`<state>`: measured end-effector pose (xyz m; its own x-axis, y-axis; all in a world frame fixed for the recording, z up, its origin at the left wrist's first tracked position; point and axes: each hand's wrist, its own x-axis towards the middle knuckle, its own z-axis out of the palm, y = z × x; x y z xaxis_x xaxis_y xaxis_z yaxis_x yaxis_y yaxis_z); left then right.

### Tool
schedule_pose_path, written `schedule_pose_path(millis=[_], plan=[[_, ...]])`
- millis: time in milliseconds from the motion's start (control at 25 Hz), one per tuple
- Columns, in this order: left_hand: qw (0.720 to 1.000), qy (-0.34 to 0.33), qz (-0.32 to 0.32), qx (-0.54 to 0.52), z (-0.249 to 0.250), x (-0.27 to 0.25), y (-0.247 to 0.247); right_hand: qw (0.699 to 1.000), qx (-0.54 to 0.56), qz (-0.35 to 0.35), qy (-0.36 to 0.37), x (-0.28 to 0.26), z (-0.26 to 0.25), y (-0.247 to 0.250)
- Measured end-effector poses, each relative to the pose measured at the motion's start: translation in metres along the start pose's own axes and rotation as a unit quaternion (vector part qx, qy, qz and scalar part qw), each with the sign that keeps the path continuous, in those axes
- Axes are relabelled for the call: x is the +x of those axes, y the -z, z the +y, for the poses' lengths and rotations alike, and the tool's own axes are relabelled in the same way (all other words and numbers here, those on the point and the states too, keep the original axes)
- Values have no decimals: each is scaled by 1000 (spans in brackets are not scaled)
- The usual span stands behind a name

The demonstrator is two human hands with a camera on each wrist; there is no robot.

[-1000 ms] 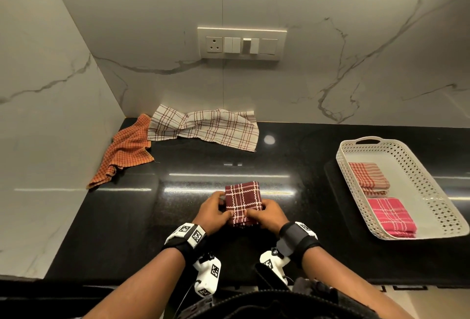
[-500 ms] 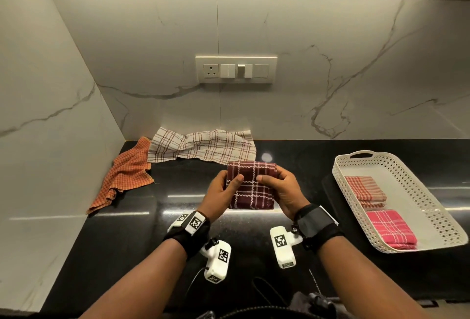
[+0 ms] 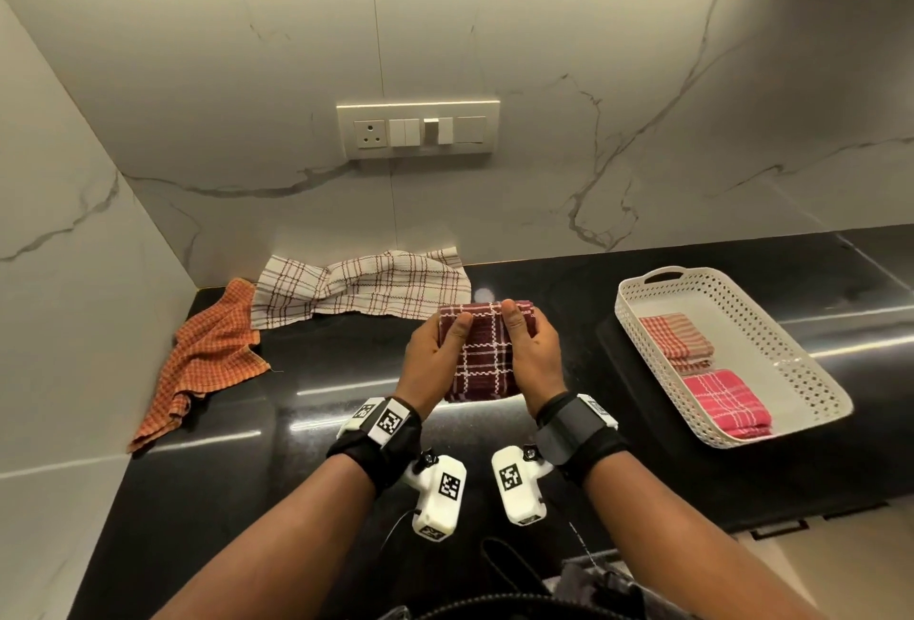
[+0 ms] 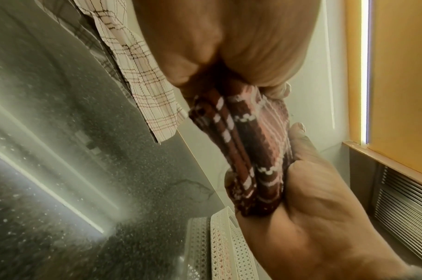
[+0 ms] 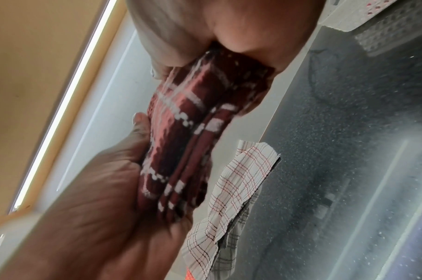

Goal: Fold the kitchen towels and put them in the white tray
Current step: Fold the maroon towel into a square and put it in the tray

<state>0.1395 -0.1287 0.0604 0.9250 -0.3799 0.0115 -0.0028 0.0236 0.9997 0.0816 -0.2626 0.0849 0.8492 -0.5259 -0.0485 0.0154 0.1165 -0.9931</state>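
A folded maroon checked towel (image 3: pixel 482 359) is held up above the black counter (image 3: pixel 346 382), between both hands. My left hand (image 3: pixel 437 347) grips its left side, thumb on top. My right hand (image 3: pixel 529 352) grips its right side the same way. The wrist views show the towel's stacked layers (image 4: pixel 248 151) (image 5: pixel 181 151) pinched between thumb and fingers. The white perforated tray (image 3: pixel 771 322) stands to the right and holds a folded red-and-beige towel (image 3: pixel 675 342) and a folded pink towel (image 3: pixel 727 402).
An unfolded white checked towel (image 3: pixel 366 290) lies against the back wall. An orange checked towel (image 3: pixel 207 357) is crumpled in the left corner. A switch panel (image 3: pixel 418 129) is on the marble wall. The counter's front edge is near my body.
Both hands lifted the folded maroon towel off the counter and raised it away from my body. The tray and the other towels have not moved.
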Motion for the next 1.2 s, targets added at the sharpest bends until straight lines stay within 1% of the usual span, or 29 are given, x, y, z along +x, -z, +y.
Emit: schedule_pose_path(millis=[80, 240, 320, 440, 520, 640, 800, 920, 1000, 1040, 1120, 1200], plan=[[1000, -25, 8, 16, -2, 2, -9, 1000, 11, 8, -9, -1, 1, 9], [999, -34, -8, 8, 0, 7, -27, 999, 19, 0, -28, 7, -2, 35], [999, -42, -6, 30, 0, 11, -38, 999, 21, -11, -38, 12, -2, 45], [997, -33, 9, 63, -1, 20, -61, 999, 21, 3, -46, 20, -2, 62], [998, -21, -6, 60, -2, 26, -83, 999, 23, 19, -44, 28, -2, 83], [996, 1, -49, 72, -3, 34, -121, 998, 24, 35, -50, 43, -3, 126], [991, -1, -68, 119, -10, 49, -178, 997, 16, 42, -67, 60, -7, 187], [989, 9, -84, 124, -8, 67, -227, 993, 49, 38, -98, 74, -10, 237], [989, 29, -96, 112, -6, 78, -258, 988, 82, 37, -123, 87, -11, 275], [988, 39, -107, 102, -5, 82, -272, 985, 99, 45, -134, 95, -11, 293], [987, 50, -125, 93, -9, 88, -299, 974, 137, 85, -156, 111, -11, 328], [981, 43, -142, 128, -19, 91, -314, 962, 168, 136, -165, 125, -13, 355]])
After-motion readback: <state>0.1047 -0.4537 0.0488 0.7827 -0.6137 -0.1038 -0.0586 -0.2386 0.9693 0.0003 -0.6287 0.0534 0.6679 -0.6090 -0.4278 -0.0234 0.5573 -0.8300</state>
